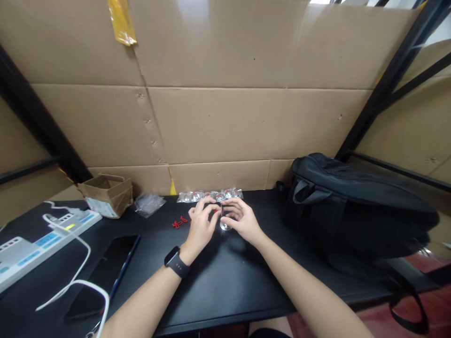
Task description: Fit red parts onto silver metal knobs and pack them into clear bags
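Brown cardboard stands behind a black table, with a black bag on its right side. Over the middle, the left hand and right hand come together — fingers bent, tips nearly meeting, though what each one pinches is too small to tell. Clear packets lie in a row beyond; red cords rest to the left — and a silver disc shows just below the fingertips.

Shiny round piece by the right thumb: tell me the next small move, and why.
I'd probably steady the shiny round piece with the right hand: its thumb is right at the piece, and the left hand is close by too.
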Demonstrator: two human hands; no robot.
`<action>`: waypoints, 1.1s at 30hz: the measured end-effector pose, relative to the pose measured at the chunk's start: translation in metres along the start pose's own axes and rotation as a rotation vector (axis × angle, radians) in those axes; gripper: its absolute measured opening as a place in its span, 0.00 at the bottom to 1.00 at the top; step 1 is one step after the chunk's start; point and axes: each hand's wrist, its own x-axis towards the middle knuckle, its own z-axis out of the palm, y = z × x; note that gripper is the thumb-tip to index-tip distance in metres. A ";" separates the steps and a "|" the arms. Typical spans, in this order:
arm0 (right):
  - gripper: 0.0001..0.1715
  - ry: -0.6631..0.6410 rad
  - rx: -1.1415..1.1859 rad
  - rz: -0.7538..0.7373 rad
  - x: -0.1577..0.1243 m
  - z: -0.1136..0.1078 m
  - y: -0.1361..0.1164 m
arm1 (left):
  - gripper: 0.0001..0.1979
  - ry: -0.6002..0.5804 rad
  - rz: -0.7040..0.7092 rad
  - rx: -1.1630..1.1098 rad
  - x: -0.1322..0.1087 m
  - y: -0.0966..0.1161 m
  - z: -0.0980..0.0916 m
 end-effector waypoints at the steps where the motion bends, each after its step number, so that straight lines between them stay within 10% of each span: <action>1: 0.29 0.006 -0.001 0.004 0.000 0.000 0.000 | 0.06 0.003 0.001 0.003 0.000 0.000 0.000; 21: 0.18 0.076 0.034 0.104 0.000 0.005 0.003 | 0.06 0.019 0.042 0.055 0.000 0.000 -0.001; 33: 0.12 -0.049 -0.574 -0.155 -0.003 -0.005 -0.014 | 0.07 -0.063 0.086 0.075 0.000 0.001 -0.001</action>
